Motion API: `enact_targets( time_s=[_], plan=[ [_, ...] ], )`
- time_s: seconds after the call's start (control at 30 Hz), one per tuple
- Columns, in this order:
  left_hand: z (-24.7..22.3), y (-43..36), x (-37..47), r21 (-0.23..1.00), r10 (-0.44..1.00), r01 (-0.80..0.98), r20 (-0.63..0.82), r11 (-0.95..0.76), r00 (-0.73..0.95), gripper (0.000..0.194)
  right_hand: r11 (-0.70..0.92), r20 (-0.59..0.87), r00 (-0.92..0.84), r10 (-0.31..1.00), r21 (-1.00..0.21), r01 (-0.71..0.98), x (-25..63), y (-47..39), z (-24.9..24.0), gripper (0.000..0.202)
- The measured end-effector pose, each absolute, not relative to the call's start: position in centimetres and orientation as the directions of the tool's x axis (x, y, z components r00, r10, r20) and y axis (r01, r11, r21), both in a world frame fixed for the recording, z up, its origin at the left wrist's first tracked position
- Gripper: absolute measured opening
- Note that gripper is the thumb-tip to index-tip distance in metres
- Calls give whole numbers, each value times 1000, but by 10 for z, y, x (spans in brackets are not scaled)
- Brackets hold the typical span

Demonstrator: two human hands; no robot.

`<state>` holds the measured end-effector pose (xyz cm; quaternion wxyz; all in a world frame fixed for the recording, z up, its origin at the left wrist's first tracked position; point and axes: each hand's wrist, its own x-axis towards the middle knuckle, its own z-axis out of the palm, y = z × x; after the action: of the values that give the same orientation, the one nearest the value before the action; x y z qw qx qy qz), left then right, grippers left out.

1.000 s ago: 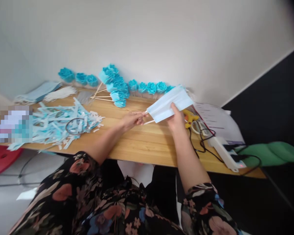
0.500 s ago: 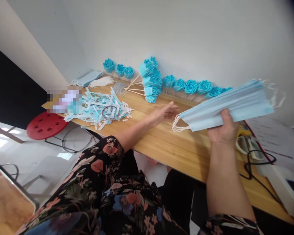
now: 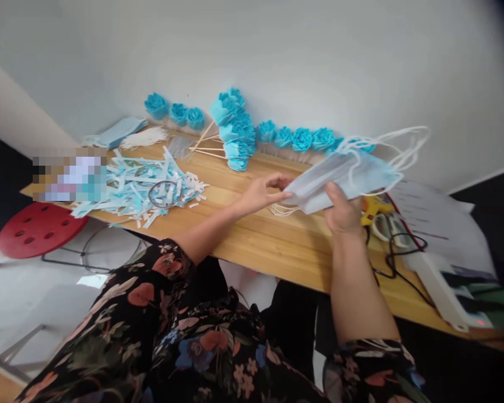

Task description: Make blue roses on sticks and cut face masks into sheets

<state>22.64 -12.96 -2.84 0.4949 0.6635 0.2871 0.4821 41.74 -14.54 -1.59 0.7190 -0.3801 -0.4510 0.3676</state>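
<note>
My right hand (image 3: 343, 211) is closed around a stack of light blue face masks (image 3: 319, 187), its thumb lying across the front. The stack is held up above the wooden table, with white ear loops dangling at both ends and some sticking out to the right. At the stack's left end, my left hand (image 3: 266, 193) pinches the edge between thumb and fingers. How many masks the left fingers grip is hidden. Behind the stack, blue flowers (image 3: 302, 140) made of mask-like material line the wall. A bunch of similar flowers on sticks (image 3: 237, 131) lies left of them.
A heap of cut blue and white strips (image 3: 138, 182) covers the table's left part, with a ring (image 3: 162, 194) on it. More masks (image 3: 119, 132) and white loops (image 3: 145, 137) lie behind. At right are a yellow glue gun (image 3: 375, 209), white-handled scissors (image 3: 392, 230), a black cable and a power strip (image 3: 440, 296). A red stool (image 3: 42, 229) stands left.
My left hand has come up to the stack's left edge and now grips it. The right hand has tilted the masks, so the right-hand loops swing up. The view has shifted right.
</note>
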Motion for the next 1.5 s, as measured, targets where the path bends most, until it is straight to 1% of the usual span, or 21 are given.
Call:
enact_targets(
  time_s=[0.07,0.1,0.17,0.23,0.3,0.37,0.43,0.5,0.57,0.7,0.8,0.9,1.0,1.07,1.13,1.2,1.27,1.4,1.5],
  plan=[
    [-28,-131,228,936,880,-11,335,-352,336,22,432,374,292,881,-885,-171,418,-145,-18,32],
    [-27,-131,228,937,889,25,322,-348,325,19,434,385,265,884,-886,-160,418,-145,-18,31],
    [-27,-133,228,935,898,60,316,-350,305,16,402,357,259,897,-904,-146,417,-146,-19,26],
    [-26,-135,228,929,900,47,342,-367,272,14,368,320,278,906,-919,-141,416,-148,-17,22],
    [-26,-136,228,930,902,22,349,-366,252,14,345,299,279,913,-929,-133,416,-149,-15,19],
    [-28,-134,229,948,915,3,308,-320,260,15,322,285,241,928,-938,-130,417,-149,-15,19],
    [-33,-130,229,970,934,1,233,-243,272,20,294,279,135,951,-950,-107,419,-147,-17,21],
    [-41,-124,229,984,951,29,162,-176,263,25,271,271,-10,962,-962,-44,421,-144,-21,22],
    [-50,-117,229,989,966,67,113,-132,233,24,258,253,-111,961,-966,31,423,-141,-26,22],
    [-62,-110,229,990,974,76,99,-117,204,21,269,253,-123,960,-952,142,424,-136,-33,21],
    [-62,-111,229,984,961,84,131,-156,242,23,301,284,-118,952,-936,181,423,-136,-32,22],
    [-55,-116,228,975,938,-8,215,-221,272,31,326,317,-84,945,-934,147,423,-139,-27,24],
    [-48,-117,224,949,928,-134,309,-286,207,42,353,350,-48,935,-932,84,423,-141,-23,27],
    [-46,-114,222,945,941,-190,298,-267,161,52,358,354,-61,933,-930,86,423,-140,-23,27],
    [-45,-112,222,946,952,-229,267,-229,149,57,340,326,-118,938,-931,133,423,-138,-26,26],
    [-47,-112,223,945,950,-245,263,-218,168,59,315,286,-174,942,-933,171,422,-136,-29,26],
    [-49,-112,224,947,943,-243,263,-212,204,59,302,275,-171,946,-940,158,422,-133,-31,28],
    [-54,-115,227,954,931,-192,275,-232,241,55,265,263,-80,962,-964,26,424,-130,-33,34],
    [-56,-115,230,967,927,-129,247,-218,281,59,232,235,-32,971,-968,-93,423,-129,-35,36]
  ],
)
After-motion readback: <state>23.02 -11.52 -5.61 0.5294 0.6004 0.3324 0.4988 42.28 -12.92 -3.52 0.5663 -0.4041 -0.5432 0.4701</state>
